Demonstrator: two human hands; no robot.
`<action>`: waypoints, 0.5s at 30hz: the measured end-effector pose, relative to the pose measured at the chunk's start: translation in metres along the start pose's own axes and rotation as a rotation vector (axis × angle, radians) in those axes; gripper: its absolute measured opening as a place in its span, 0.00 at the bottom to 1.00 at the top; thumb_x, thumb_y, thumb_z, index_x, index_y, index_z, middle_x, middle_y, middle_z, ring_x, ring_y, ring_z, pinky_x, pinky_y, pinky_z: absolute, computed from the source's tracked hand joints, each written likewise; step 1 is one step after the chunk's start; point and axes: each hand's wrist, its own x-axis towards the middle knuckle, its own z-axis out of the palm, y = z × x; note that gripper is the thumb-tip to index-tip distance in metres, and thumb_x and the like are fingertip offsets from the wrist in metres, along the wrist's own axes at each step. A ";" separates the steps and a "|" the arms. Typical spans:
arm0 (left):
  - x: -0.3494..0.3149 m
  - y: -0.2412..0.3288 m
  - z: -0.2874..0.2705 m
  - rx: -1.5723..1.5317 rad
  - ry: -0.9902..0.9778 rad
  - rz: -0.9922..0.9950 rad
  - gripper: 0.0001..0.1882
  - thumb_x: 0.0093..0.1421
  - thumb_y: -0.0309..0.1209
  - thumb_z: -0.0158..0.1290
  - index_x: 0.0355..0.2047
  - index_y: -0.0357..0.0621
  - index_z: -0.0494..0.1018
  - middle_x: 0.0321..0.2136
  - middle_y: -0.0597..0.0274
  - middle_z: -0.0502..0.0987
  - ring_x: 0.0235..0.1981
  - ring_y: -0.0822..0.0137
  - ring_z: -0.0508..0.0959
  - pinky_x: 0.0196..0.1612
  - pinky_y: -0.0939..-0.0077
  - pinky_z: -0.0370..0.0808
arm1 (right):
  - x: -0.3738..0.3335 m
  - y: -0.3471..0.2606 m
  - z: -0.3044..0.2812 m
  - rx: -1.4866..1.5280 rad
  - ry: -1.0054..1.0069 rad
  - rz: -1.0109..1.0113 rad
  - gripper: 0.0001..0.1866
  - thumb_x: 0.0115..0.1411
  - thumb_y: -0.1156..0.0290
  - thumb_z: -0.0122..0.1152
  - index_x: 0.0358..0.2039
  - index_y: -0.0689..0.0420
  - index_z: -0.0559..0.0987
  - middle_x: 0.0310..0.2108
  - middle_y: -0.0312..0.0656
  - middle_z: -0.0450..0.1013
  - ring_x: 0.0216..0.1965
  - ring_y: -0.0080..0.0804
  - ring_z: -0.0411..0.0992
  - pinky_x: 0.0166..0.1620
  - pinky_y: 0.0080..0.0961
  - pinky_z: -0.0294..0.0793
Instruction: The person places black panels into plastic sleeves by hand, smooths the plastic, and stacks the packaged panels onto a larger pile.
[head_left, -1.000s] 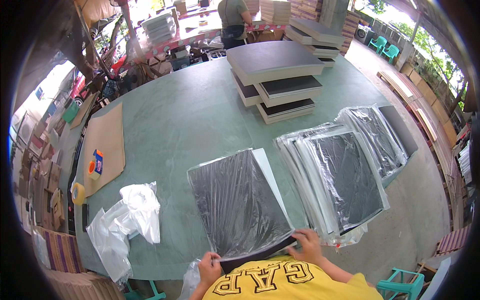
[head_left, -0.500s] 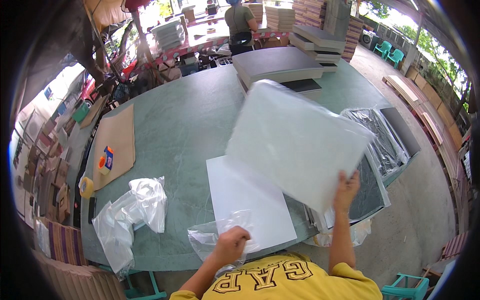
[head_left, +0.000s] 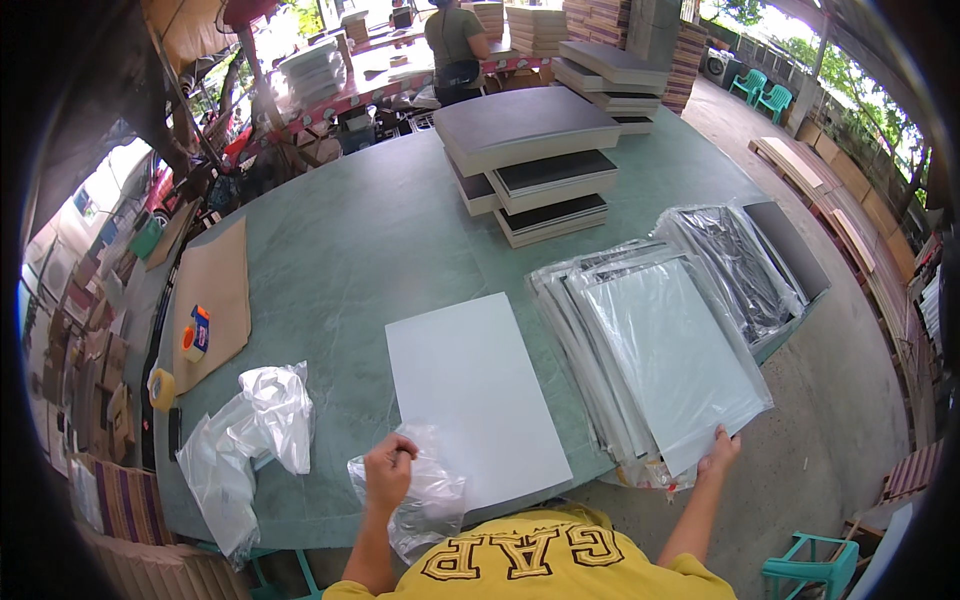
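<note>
The green table (head_left: 340, 270) spreads out beyond both hands. Just ahead of the right hand (head_left: 719, 455) lies a stack of plastic-wrapped sheets (head_left: 605, 380); its fingers pinch the near corner of the pale top packet (head_left: 675, 360). A white sheet (head_left: 480, 390) lies between the hands. The left hand (head_left: 388, 472), fingers curled tight, grips crumpled clear plastic (head_left: 430, 490).

Left fingers (head_left: 401, 449) curl inward; right fingers (head_left: 721, 437) pinch, well apart.

Before me, a sheet (head_left: 475, 385) lies at the near edge of the tabletop (head_left: 350, 240), plastic film (head_left: 276, 405) on its left, a stack of bagged sheets (head_left: 672, 345) on its right.
</note>
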 end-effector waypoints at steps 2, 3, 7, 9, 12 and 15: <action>0.012 -0.003 -0.021 0.093 0.069 0.012 0.07 0.46 0.18 0.40 0.20 0.36 0.69 0.16 0.60 0.70 0.17 0.73 0.69 0.22 0.80 0.65 | -0.029 -0.026 0.021 -0.173 0.243 -0.200 0.24 0.53 0.79 0.46 0.53 0.61 0.59 0.50 0.47 0.60 0.49 0.36 0.61 0.52 0.29 0.60; 0.019 -0.007 -0.038 0.122 0.167 0.100 0.07 0.46 0.18 0.39 0.20 0.37 0.68 0.15 0.62 0.69 0.16 0.74 0.67 0.21 0.81 0.64 | -0.031 -0.035 0.021 -0.310 0.271 -0.413 0.24 0.53 0.79 0.47 0.52 0.61 0.60 0.50 0.47 0.60 0.50 0.36 0.60 0.52 0.29 0.60; 0.055 0.060 -0.057 -0.280 0.482 0.135 0.09 0.49 0.16 0.36 0.18 0.42 0.64 0.13 0.71 0.62 0.13 0.83 0.57 0.16 0.89 0.51 | -0.043 -0.050 0.051 -0.244 -0.146 -0.672 0.22 0.52 0.78 0.48 0.49 0.61 0.64 0.48 0.45 0.62 0.50 0.34 0.60 0.52 0.27 0.59; 0.067 0.090 -0.036 -0.431 0.419 0.241 0.08 0.47 0.16 0.38 0.18 0.41 0.65 0.14 0.71 0.63 0.13 0.83 0.57 0.16 0.89 0.51 | -0.073 -0.037 0.116 -0.207 -0.502 -0.616 0.12 0.56 0.77 0.48 0.41 0.61 0.71 0.38 0.39 0.69 0.40 0.25 0.66 0.43 0.18 0.64; 0.088 0.078 0.016 -0.087 0.042 0.358 0.06 0.47 0.20 0.42 0.25 0.37 0.69 0.20 0.58 0.70 0.21 0.67 0.70 0.26 0.79 0.66 | -0.194 -0.035 0.198 -0.094 -1.340 -0.111 0.23 0.59 0.52 0.43 0.43 0.60 0.70 0.41 0.39 0.68 0.45 0.28 0.64 0.46 0.28 0.63; 0.111 0.075 0.052 0.013 0.107 0.612 0.08 0.52 0.29 0.50 0.32 0.39 0.69 0.31 0.55 0.71 0.32 0.66 0.72 0.34 0.77 0.68 | -0.233 0.009 0.241 0.283 -1.439 0.739 0.28 0.58 0.47 0.40 0.49 0.57 0.64 0.47 0.41 0.64 0.49 0.34 0.61 0.50 0.32 0.60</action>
